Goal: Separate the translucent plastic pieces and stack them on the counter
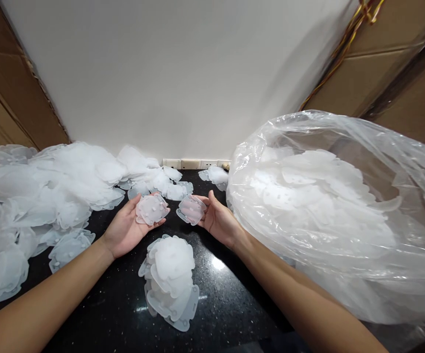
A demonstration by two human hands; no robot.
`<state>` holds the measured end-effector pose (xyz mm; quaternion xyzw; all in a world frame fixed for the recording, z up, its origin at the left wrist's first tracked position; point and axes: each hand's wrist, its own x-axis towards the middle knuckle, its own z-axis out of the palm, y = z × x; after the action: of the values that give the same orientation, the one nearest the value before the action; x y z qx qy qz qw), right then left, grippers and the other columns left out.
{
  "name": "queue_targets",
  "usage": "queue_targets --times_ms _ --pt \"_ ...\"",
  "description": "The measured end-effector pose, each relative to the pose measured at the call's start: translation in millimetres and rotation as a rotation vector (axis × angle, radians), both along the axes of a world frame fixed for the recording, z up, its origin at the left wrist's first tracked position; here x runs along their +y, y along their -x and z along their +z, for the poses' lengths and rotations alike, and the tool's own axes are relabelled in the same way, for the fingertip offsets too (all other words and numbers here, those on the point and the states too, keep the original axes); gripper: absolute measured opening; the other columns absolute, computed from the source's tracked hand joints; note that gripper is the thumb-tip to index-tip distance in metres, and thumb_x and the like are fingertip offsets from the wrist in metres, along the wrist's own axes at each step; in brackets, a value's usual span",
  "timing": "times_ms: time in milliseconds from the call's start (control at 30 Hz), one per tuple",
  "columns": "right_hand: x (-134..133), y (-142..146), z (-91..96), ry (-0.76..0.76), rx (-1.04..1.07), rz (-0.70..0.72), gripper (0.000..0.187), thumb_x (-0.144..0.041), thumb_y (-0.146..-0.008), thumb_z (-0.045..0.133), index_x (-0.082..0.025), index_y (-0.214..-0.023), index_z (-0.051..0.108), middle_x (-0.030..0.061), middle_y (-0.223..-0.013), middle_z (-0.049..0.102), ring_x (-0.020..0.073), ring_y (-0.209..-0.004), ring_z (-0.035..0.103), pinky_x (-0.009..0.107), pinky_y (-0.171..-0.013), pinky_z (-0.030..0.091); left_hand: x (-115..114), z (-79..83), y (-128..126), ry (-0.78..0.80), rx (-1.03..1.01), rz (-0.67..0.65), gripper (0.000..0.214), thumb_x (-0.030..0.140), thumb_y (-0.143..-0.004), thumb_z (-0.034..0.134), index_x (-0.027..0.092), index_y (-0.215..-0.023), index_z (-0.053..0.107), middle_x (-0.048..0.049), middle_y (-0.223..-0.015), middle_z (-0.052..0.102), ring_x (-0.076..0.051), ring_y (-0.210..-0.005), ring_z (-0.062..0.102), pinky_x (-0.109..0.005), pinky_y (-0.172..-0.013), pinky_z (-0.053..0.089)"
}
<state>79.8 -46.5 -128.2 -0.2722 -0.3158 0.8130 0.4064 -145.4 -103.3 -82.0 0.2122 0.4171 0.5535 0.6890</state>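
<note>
My left hand (126, 226), palm up, holds a translucent plastic sheet (151, 210) with small holes or bumps, its thumb at the sheet's edge. A second translucent plastic sheet (190, 210) is pinched at its right side by my right hand (220, 220), and its near-clear face lets the fingers show through. The two sheets are a small gap apart. Below them, on the black speckled countertop (227, 304), lies an uneven stack of the same sheets (171, 274).
A large heap of similar sheets (58, 181) spreads along the left. At the right stands a clear plastic bag (330, 211) full of them. Several loose sheets (214, 175) lie near the white wall (161, 73). Cardboard (374, 63) and yellow-red wires (344, 44) are at the upper right.
</note>
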Motion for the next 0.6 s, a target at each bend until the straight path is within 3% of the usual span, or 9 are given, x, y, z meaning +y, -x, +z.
queue_targets --times_ms 167,267,300,367,433,500,600 --pt "-4 2 1.6 -0.071 -0.025 -0.003 0.048 -0.06 -0.096 0.045 -0.02 -0.105 0.069 0.0089 -0.111 0.073 0.0208 -0.105 0.07 0.037 -0.092 0.054 0 -0.1 -1 0.015 -0.009 -0.009 0.053 0.035 -0.101 0.037 0.009 -0.146 0.044 -0.0187 -0.113 0.073 -0.028 -0.104 0.07 -0.039 -0.089 0.055" --pt "-21 2 16.2 -0.333 -0.052 0.055 0.055 -0.069 -0.088 0.051 -0.024 -0.113 0.069 0.0079 -0.122 0.07 0.0222 -0.113 0.066 0.038 -0.098 0.051 -1 1.1 -2 0.011 -0.026 -0.005 0.053 0.035 -0.102 0.034 0.008 -0.147 0.043 -0.0184 -0.113 0.073 -0.026 -0.101 0.071 -0.038 -0.089 0.055" --pt "-29 2 23.0 -0.458 -0.073 0.12 0.058 -0.071 -0.086 0.052 -0.026 -0.118 0.068 0.0076 -0.129 0.067 0.0234 -0.12 0.062 0.04 -0.103 0.048 -2 1.4 -3 0.009 -0.036 0.0 0.053 0.035 -0.102 0.034 0.007 -0.147 0.043 -0.0183 -0.112 0.073 -0.026 -0.1 0.071 -0.038 -0.09 0.055" --pt "-43 -1 36.3 -0.722 -0.141 0.382 0.058 -0.068 -0.086 0.055 -0.025 -0.122 0.068 0.0084 -0.137 0.062 0.0259 -0.133 0.052 0.044 -0.114 0.036 -3 1.8 -3 0.015 -0.051 0.005 0.055 0.037 -0.102 0.034 0.006 -0.147 0.042 -0.0185 -0.112 0.073 -0.026 -0.102 0.071 -0.04 -0.094 0.053" --pt "-52 -4 44.5 -0.892 -0.153 0.573 0.056 -0.065 -0.088 0.053 -0.023 -0.12 0.071 0.0096 -0.138 0.061 0.0272 -0.139 0.046 0.046 -0.118 0.029 -3 1.5 -4 0.021 -0.059 0.0 0.057 0.04 -0.102 0.034 0.006 -0.148 0.041 -0.0193 -0.113 0.073 -0.028 -0.106 0.069 -0.042 -0.098 0.051" --pt "-52 -7 44.6 -0.931 -0.146 0.528 0.055 -0.064 -0.092 0.047 -0.022 -0.117 0.072 0.0099 -0.133 0.065 0.0275 -0.136 0.05 0.048 -0.117 0.032 -3 0.6 -4 0.013 -0.06 -0.02 0.059 0.043 -0.102 0.034 0.007 -0.148 0.04 -0.0201 -0.115 0.072 -0.029 -0.109 0.069 -0.043 -0.101 0.049" --pt "-41 -7 32.1 -0.953 -0.289 0.211 0.041 -0.051 -0.096 0.051 -0.026 -0.123 0.068 0.008 -0.13 0.067 0.0264 -0.129 0.057 0.051 -0.113 0.038 -3 -1.2 -3 -0.013 -0.074 -0.062 0.061 0.044 -0.101 0.037 0.006 -0.149 0.038 -0.0205 -0.117 0.071 -0.028 -0.108 0.068 -0.042 -0.1 0.05"
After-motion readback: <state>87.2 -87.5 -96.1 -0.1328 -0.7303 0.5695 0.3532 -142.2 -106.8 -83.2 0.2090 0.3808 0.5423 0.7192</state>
